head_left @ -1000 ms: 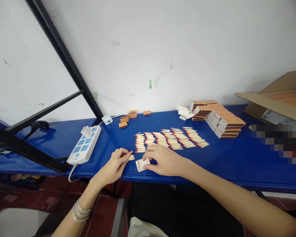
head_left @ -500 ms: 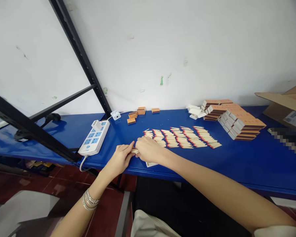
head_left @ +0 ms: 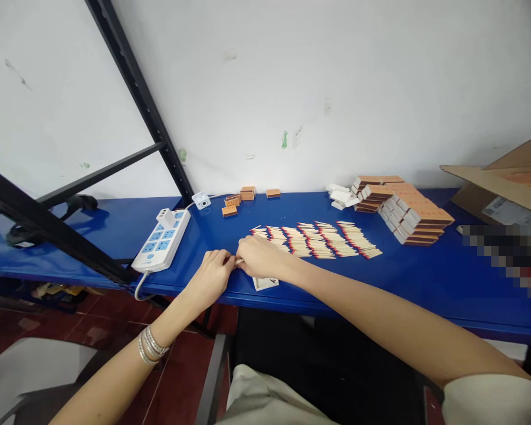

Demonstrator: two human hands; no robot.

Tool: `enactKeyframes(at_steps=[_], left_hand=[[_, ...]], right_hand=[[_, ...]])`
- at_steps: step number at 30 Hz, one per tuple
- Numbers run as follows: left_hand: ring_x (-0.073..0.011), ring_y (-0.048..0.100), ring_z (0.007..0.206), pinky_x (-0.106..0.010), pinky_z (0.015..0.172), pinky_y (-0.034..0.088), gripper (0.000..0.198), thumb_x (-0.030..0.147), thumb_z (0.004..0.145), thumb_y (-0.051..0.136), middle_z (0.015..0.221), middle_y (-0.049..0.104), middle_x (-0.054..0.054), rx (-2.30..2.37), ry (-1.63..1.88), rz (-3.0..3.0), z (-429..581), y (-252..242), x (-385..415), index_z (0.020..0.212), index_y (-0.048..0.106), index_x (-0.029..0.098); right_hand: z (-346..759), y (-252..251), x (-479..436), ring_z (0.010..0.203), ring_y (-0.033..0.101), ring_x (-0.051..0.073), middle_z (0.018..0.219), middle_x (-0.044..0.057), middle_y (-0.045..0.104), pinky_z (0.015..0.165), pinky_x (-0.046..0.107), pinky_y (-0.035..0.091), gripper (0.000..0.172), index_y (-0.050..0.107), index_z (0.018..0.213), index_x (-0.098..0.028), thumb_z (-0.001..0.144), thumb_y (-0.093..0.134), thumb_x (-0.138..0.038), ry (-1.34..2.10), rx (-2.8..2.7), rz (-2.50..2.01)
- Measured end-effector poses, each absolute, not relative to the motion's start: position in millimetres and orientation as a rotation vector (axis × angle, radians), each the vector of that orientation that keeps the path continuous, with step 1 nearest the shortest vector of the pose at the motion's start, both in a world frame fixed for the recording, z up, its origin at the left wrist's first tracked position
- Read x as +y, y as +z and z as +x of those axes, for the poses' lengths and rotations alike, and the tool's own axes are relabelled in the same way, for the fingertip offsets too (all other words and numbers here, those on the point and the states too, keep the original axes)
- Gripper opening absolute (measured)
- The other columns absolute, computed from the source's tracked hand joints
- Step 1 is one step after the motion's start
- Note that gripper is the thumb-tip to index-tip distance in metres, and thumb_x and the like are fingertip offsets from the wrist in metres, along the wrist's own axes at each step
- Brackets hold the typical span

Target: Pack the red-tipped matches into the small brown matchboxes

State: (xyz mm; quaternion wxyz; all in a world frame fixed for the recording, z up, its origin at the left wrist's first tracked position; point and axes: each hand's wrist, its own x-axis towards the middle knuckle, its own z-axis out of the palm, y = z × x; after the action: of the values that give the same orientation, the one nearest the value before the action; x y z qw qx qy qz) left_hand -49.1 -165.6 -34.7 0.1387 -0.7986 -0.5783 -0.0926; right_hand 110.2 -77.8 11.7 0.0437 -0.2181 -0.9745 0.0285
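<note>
Left hand (head_left: 212, 273) and right hand (head_left: 259, 258) meet over a bundle of matchsticks (head_left: 239, 261)

One blue tabletop (head_left: 416, 283) spans the scene, with a black shelf frame (head_left: 133, 77) standing at its left. One open cardboard box (head_left: 473, 203) sits at the far right. Left of it is a stack of matchboxes (head_left: 418, 212), orange on top and white at the ends, too overlapped to count.

In the middle lie six slanting bands of matchsticks (head_left: 327, 242), pale sticks with red heads pointing mostly left; the right hand partly covers the leftmost bands. One white power strip (head_left: 163, 239) with blue sockets lies at the left, carrying one plug adapter (head_left: 167, 217).

The two hands are at the near edge, fingertips drawn in narrow and almost touching, pinching the bundle between them. Only a short pale length of it shows, so its sticks cannot be counted.

Several loose white inner trays (head_left: 341, 196) are heaped at the far side, just left of the stack. At the far left are at least three orange matchboxes (head_left: 230, 211) grouped together and one lone matchbox (head_left: 273, 193) to their right. One white tray (head_left: 265, 284) with a dark mark lies near the tabletop's edge, partly hidden by the right hand. Silvery bracelets (head_left: 150, 345) circle the left wrist.
</note>
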Motion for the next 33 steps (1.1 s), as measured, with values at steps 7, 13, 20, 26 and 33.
enactKeyframes(at_steps=[7, 13, 20, 26, 33], left_hand=[[-0.0245, 0.059, 0.085, -0.041, 0.08, 0.046, 0.027, 0.013, 0.097, 0.037, 0.092, 0.059, -0.012, -1.671, -0.177, -2.341, -47, -27, -163, 0.101, 0.063, 0.014], [-0.0229, 0.06, 0.082, -0.04, 0.08, 0.048, 0.028, 0.013, 0.098, 0.037, 0.093, 0.06, -0.011, -1.644, -0.214, -2.387, -44, -15, -154, 0.104, 0.064, 0.013], [-0.0215, 0.059, 0.079, -0.037, 0.078, 0.047, 0.027, 0.018, 0.099, 0.039, 0.091, 0.06, -0.01, -1.649, -0.174, -2.412, -36, 2, -152, 0.098, 0.065, 0.013], [-0.02, 0.058, 0.077, -0.034, 0.073, 0.045, 0.029, 0.019, 0.1, 0.037, 0.086, 0.06, -0.007, -1.684, -0.165, -2.488, -3, 14, -171, 0.098, 0.066, 0.015], [-0.0241, 0.057, 0.082, -0.038, 0.076, 0.042, 0.024, 0.01, 0.095, 0.041, 0.09, 0.062, -0.01, -1.552, 0.157, -2.467, 23, 17, -175, 0.1, 0.065, 0.012]], right_hand=[[115, 5, -74, 0.098, 0.063, 0.027, 0.099, 0.016, 0.069, 0.082, 0.035, 0.042, 0.021, 0.071, 0.09, -0.011, 0.09, 0.052, -0.02, 0.032, -2.951, -0.56], [120, 10, -67, 0.098, 0.064, 0.027, 0.101, 0.016, 0.069, 0.083, 0.034, 0.043, 0.022, 0.072, 0.091, -0.011, 0.089, 0.051, -0.019, 0.066, -2.917, -0.615], [133, 26, -67, 0.09, 0.065, 0.025, 0.1, 0.015, 0.071, 0.071, 0.03, 0.042, 0.024, 0.074, 0.091, -0.014, 0.088, 0.051, -0.021, 0.161, -2.901, -0.692], [162, 31, -76, 0.065, 0.061, 0.016, 0.071, 0.006, 0.07, 0.054, 0.026, 0.034, 0.018, 0.074, 0.077, -0.019, 0.085, 0.059, -0.026, 0.525, -2.932, -0.718], [197, 18, -77, 0.076, 0.063, 0.016, 0.087, 0.005, 0.072, 0.065, 0.025, 0.04, 0.019, 0.074, 0.091, -0.017, 0.074, 0.071, -0.025, 0.76, -2.747, -0.72]])
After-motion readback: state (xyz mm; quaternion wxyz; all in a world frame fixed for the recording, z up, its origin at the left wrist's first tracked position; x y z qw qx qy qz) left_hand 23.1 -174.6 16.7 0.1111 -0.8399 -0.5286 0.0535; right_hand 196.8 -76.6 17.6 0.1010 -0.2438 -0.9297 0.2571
